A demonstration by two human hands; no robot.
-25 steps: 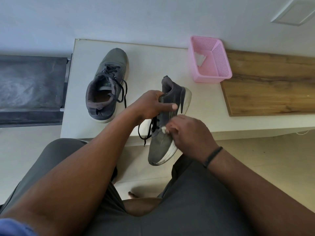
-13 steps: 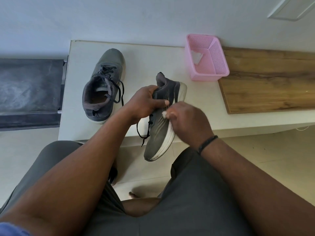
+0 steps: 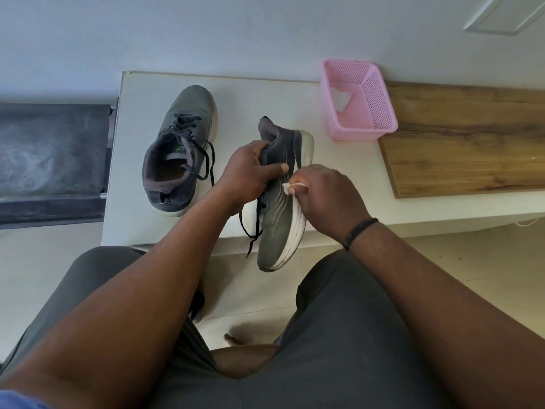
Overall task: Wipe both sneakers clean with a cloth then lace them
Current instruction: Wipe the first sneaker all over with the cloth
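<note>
- From the head camera, my right hand (image 3: 330,199) has slid up the side of the held sneaker (image 3: 280,202) since a second ago: then it worked close to the toe end, now it sits at the middle of the shoe, just below my left thumb.
- The sneaker itself has shifted a little away from me and toward the table (image 3: 265,93), with its heel now above the tabletop and only its toe hanging past the front edge, over my lap.
- My left hand (image 3: 250,175) grips the sneaker at the collar, fingers curled into the opening and the thumb laid across the side panel.
- My right hand pinches a small white cloth (image 3: 290,186) between curled fingers and presses it against the grey upper, right by the white sole.
- A loose black lace (image 3: 250,231) dangles from the held shoe, below my left wrist.
- The second sneaker (image 3: 180,152) stands on the table to the left of my left hand, apart from it, in the same place as before, its laces threaded and loose.
- A pink basket (image 3: 380,113) sits at the back of the table, beside a wooden board (image 3: 472,137), with a scrap of white in it.
</note>
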